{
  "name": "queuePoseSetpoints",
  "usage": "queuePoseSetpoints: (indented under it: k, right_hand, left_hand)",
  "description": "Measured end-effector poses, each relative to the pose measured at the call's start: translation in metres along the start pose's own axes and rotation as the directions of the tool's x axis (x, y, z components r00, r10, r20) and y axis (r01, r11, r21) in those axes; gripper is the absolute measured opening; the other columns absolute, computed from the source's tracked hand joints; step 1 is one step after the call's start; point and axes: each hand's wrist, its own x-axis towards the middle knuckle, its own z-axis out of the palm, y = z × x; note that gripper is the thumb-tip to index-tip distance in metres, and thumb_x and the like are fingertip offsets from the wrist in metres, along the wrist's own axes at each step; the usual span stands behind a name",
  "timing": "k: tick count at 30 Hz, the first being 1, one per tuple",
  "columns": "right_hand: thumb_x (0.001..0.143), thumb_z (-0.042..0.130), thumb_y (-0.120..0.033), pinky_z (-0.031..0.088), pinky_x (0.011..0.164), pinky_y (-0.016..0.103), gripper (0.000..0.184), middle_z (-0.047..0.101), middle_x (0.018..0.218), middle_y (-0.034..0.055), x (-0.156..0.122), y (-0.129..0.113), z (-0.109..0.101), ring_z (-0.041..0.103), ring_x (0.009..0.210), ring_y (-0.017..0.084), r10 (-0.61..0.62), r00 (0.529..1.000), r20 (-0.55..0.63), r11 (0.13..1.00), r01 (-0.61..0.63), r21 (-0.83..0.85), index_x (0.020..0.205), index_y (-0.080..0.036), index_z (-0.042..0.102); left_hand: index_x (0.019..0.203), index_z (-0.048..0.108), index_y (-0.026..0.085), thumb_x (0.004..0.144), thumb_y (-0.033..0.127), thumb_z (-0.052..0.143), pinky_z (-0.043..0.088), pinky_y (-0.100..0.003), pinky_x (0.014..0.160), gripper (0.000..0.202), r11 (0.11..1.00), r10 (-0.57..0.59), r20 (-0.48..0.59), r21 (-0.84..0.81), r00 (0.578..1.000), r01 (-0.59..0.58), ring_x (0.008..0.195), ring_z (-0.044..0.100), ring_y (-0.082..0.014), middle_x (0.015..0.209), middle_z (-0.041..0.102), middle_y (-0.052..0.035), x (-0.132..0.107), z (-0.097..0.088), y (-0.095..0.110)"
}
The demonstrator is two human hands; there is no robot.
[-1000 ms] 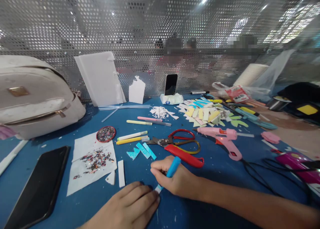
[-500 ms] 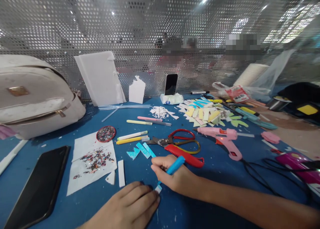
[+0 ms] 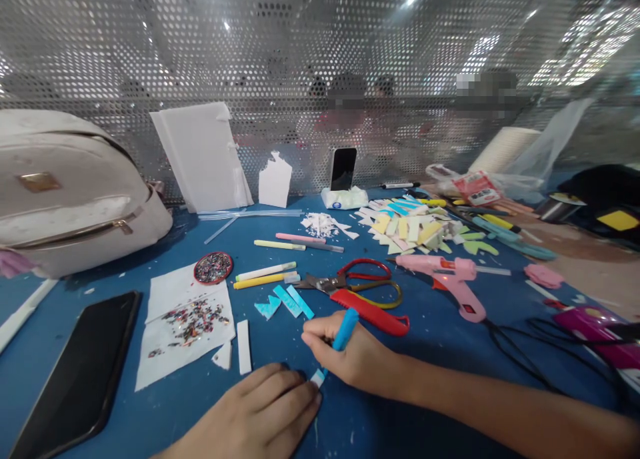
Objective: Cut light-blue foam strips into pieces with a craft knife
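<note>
My right hand (image 3: 353, 352) grips a blue marker (image 3: 346, 329), its tip down at the end of a small white strip (image 3: 318, 377) that is partly coloured blue. My left hand (image 3: 267, 409) presses that strip against the table, and its fingers hide most of it. Just beyond my hands lie blue-coloured strips (image 3: 287, 301) and a jagged blue piece (image 3: 268, 307). A plain white strip (image 3: 244, 347) and a small white scrap (image 3: 223, 356) rest to the left of them.
Scissors (image 3: 325, 284) and a red-handled cutter (image 3: 373, 312) lie behind my right hand. Further right is a pink glue gun (image 3: 445, 269) with its cord. A phone (image 3: 80, 372), a glitter-strewn paper (image 3: 165, 339) and a backpack (image 3: 75, 199) fill the left. Coloured strips (image 3: 415, 225) are heaped behind.
The blue marker has tilted more upright in my right hand, and its upper end has swung left. The strip's end shows slightly more. My left hand stays nearly still.
</note>
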Motion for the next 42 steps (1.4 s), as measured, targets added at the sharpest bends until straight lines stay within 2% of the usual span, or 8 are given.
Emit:
queuePoseSetpoints:
  k: [31, 42]
  right_hand:
    - [0.094, 0.045, -0.022, 0.020, 0.050, 0.026, 0.039, 0.022, 0.057, -0.0076, 0.0005, -0.0017, 0.0003, 0.024, 0.054, 0.009, 0.031, 0.999, -0.013, 0.999, -0.031, 0.036, 0.062, -0.020, 0.023]
    - [0.093, 0.046, -0.023, 0.021, 0.050, 0.025, 0.038, 0.024, 0.057, -0.0076, -0.0001, -0.0008, 0.0015, 0.025, 0.053, 0.009, 0.010, 1.000, -0.018, 0.999, -0.010, 0.037, 0.062, -0.021, 0.025]
  left_hand:
    - [0.129, 0.060, 0.009, 0.108, 0.017, 0.031, 0.052, -0.031, 0.100, 0.037, 1.000, 0.000, 0.017, -0.017, 1.000, 0.000, 0.111, 0.063, -0.0187, 0.125, 0.067, -0.0051, -0.0011, 0.0010, 0.0005]
    - [0.130, 0.059, 0.008, 0.108, 0.020, 0.032, 0.052, -0.032, 0.102, 0.037, 1.000, 0.004, 0.036, -0.022, 0.999, -0.003, 0.112, 0.064, -0.0188, 0.123, 0.067, -0.0102, -0.0017, -0.0005, -0.0003]
